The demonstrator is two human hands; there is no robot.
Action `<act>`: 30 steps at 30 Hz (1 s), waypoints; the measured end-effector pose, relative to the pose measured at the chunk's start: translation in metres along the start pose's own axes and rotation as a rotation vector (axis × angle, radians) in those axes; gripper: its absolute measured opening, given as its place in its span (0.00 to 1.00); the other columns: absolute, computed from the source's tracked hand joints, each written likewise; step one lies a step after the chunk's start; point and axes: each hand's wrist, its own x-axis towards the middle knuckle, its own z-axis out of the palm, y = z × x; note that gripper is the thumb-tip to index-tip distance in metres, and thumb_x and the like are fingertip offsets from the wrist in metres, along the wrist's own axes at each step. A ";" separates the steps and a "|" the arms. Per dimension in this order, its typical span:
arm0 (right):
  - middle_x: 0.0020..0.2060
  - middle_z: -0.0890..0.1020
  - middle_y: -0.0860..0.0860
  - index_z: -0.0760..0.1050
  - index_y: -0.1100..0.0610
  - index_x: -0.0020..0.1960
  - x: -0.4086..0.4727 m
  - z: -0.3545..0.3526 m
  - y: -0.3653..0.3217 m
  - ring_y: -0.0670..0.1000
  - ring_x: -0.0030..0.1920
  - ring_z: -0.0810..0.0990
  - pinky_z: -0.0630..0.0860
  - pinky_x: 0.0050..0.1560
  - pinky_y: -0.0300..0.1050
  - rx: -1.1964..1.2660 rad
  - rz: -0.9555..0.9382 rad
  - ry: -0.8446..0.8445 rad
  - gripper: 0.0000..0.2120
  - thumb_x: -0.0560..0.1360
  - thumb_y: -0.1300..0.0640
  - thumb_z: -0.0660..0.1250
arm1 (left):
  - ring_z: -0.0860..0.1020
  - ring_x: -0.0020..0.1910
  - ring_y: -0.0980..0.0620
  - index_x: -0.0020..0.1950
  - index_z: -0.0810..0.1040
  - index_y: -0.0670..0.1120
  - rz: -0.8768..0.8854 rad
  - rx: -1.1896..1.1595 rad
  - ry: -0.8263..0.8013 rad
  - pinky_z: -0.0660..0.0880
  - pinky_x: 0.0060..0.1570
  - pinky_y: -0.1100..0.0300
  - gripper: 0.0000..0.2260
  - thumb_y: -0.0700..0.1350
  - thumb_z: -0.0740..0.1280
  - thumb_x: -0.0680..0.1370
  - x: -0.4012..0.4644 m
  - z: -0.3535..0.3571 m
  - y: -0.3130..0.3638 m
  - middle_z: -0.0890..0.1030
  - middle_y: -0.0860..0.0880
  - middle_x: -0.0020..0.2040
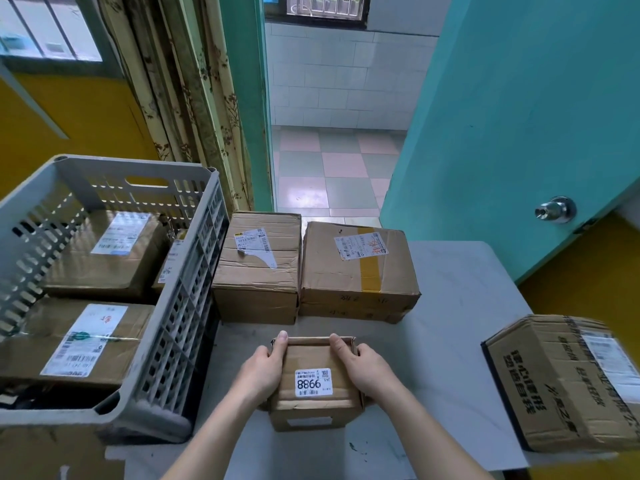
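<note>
Small box sits low at the near middle of the counter, gripped on both sides: left hand and right hand each curl over a top edge, thumbs on top. Its long side runs away from the person, and the white label faces up. Whether it rests or is just lifted is hard to tell. A grey crate on the left holds three boxes. Two boxes stand side by side behind, and one box lies at the right edge.

Brown small box — white label; grey crate; teal door.
</note>
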 end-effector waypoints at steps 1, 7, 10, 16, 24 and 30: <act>0.56 0.80 0.49 0.74 0.52 0.61 -0.001 0.000 0.000 0.51 0.55 0.79 0.78 0.59 0.51 0.003 -0.002 -0.004 0.42 0.69 0.17 0.52 | 0.77 0.62 0.43 0.64 0.76 0.44 -0.001 -0.002 0.004 0.73 0.64 0.51 0.35 0.72 0.48 0.80 0.001 0.001 -0.001 0.80 0.42 0.64; 0.53 0.81 0.48 0.74 0.51 0.56 -0.004 -0.007 -0.002 0.49 0.54 0.79 0.78 0.60 0.52 0.004 -0.062 -0.020 0.39 0.71 0.19 0.50 | 0.80 0.59 0.47 0.65 0.79 0.50 0.006 -0.168 -0.116 0.76 0.65 0.48 0.37 0.76 0.50 0.75 0.000 -0.007 0.000 0.83 0.47 0.61; 0.49 0.81 0.50 0.74 0.52 0.52 -0.006 -0.016 -0.004 0.50 0.52 0.80 0.80 0.57 0.56 0.107 -0.120 0.065 0.37 0.73 0.20 0.49 | 0.82 0.55 0.49 0.60 0.79 0.54 0.072 -0.270 -0.090 0.79 0.60 0.45 0.25 0.68 0.56 0.75 -0.006 -0.014 0.008 0.83 0.50 0.57; 0.58 0.77 0.44 0.71 0.50 0.70 -0.013 -0.015 0.006 0.47 0.58 0.77 0.78 0.57 0.45 0.147 -0.230 0.045 0.28 0.78 0.34 0.65 | 0.79 0.57 0.52 0.72 0.69 0.54 0.199 -0.236 -0.088 0.79 0.52 0.53 0.19 0.47 0.63 0.81 -0.019 -0.011 0.011 0.79 0.53 0.60; 0.62 0.79 0.42 0.69 0.46 0.73 -0.009 0.019 0.052 0.38 0.58 0.78 0.73 0.51 0.26 0.196 -0.281 -0.025 0.34 0.72 0.45 0.79 | 0.78 0.59 0.55 0.70 0.63 0.56 0.250 -0.099 -0.096 0.77 0.60 0.56 0.32 0.55 0.77 0.72 -0.016 0.014 -0.034 0.76 0.54 0.64; 0.67 0.74 0.45 0.64 0.46 0.77 0.004 0.044 0.077 0.44 0.64 0.75 0.70 0.64 0.36 0.057 -0.263 -0.030 0.41 0.70 0.36 0.76 | 0.78 0.55 0.58 0.73 0.61 0.55 0.232 -0.031 -0.162 0.73 0.49 0.68 0.30 0.56 0.73 0.77 -0.011 0.029 -0.052 0.79 0.57 0.60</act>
